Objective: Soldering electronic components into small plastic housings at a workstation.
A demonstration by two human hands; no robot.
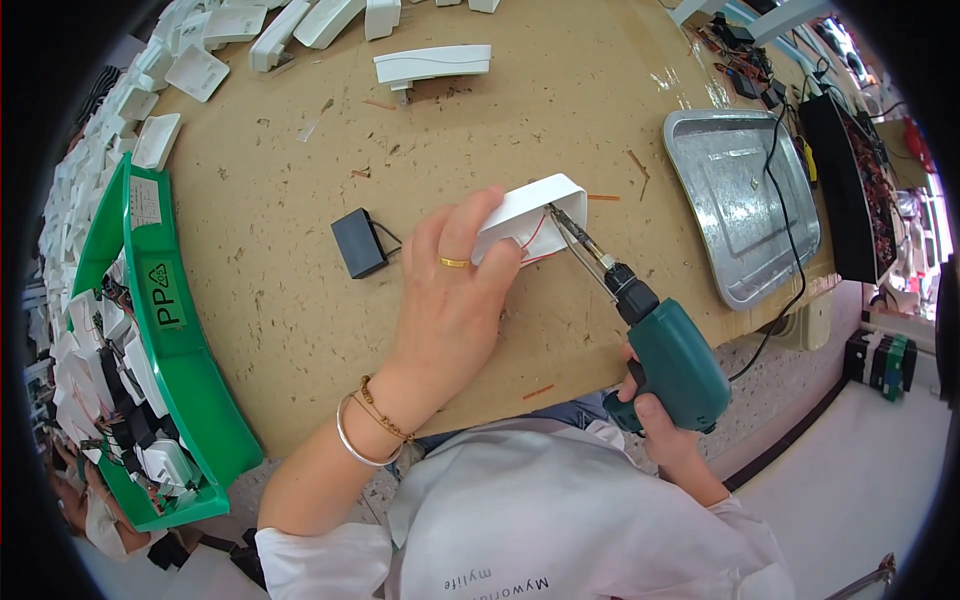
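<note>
On the brown table, a slip is judged the main risk: the teal electric screwdriver, gripped in the right hand, could skid off inside the white plastic housing and nick its red wires. The housing is held tilted by the left hand, whose grip is wrapped closed around one end.

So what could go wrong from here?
1. The driver bit sits close to the left hand holding the white housing; a slip could jab a finger.
2. The red wires lie beside the bit and could get pinched.
3. The housing is tilted up by the hand alone, so it might twist.
</note>
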